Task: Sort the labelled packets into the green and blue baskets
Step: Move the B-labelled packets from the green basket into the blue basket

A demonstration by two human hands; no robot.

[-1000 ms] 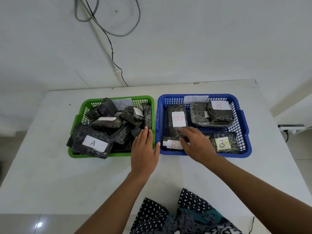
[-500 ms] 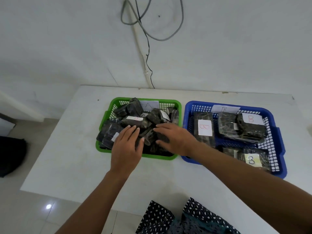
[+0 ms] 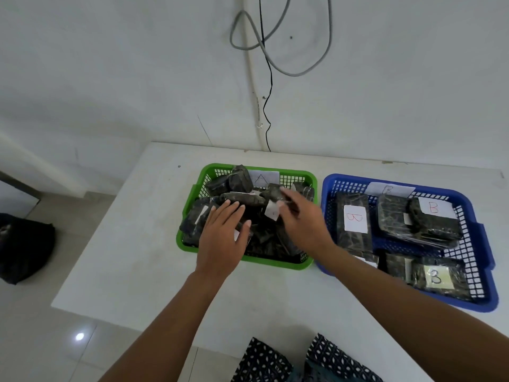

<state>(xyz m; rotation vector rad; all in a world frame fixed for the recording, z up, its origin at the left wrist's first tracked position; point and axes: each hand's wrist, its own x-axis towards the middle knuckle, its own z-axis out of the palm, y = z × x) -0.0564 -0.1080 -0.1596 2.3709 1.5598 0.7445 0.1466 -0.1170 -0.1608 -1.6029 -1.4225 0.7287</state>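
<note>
The green basket (image 3: 275, 263) stands left of the blue basket (image 3: 407, 300) on the white table (image 3: 132, 244). It is piled with dark wrapped packets and has an "A" card (image 3: 261, 178) at its back wall. My left hand (image 3: 223, 238) lies flat, fingers straight, on the front packets. My right hand (image 3: 305, 224) reaches into the pile and pinches a dark packet (image 3: 271, 192) whose white label (image 3: 271, 212) hangs below my thumb. The blue basket holds several flat packets marked B (image 3: 355, 219).
A black bag (image 3: 24, 246) sits on the tiled floor left of the table. Grey and black cables (image 3: 265, 78) hang down the wall behind the baskets. The table's near left corner (image 3: 55, 304) is close by. Patterned cloth (image 3: 303, 362) shows at the bottom.
My right hand left the blue basket and moved into the green one, then further back onto a labelled packet. My left hand slid forward over the green basket's packets. The view turned left.
</note>
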